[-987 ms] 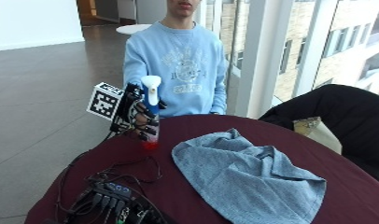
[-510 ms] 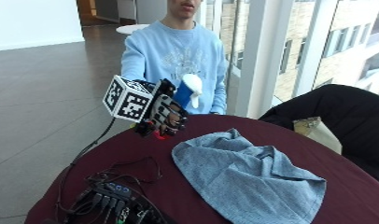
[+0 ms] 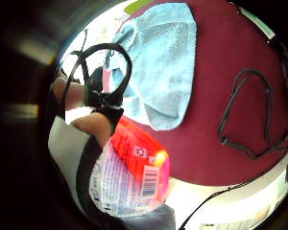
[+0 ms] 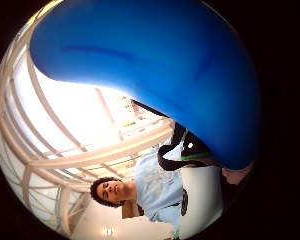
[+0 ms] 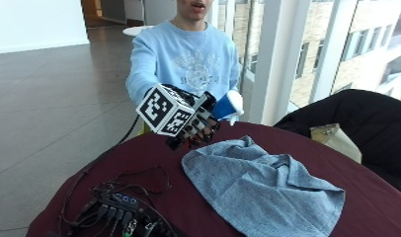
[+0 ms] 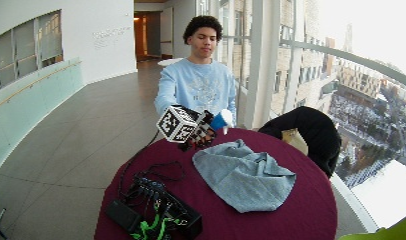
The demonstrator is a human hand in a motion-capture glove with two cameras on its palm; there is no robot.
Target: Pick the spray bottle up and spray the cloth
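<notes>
My gloved right hand (image 5: 200,123) grips the spray bottle (image 5: 225,105) and holds it in the air above the table's far left part. The bottle's blue and white head (image 6: 222,120) tilts toward the cloth. Its pink body with a printed label (image 3: 134,175) lies close against the palm in the little finger side view, and the blue head (image 4: 155,65) fills the thumb side view. A light blue cloth (image 5: 263,185) lies crumpled on the dark red round table (image 5: 358,197), right of and below the hand.
A black box with cables (image 5: 118,212) sits at the table's near left. A loose black cable (image 3: 252,115) lies on the tabletop. A chair with a dark jacket (image 5: 365,118) stands at the right. Windows and a white pillar (image 5: 279,54) rise behind the table.
The hand has carried the bottle up and to the right, toward the cloth, and tipped it so the spray head leans over the cloth's near edge.
</notes>
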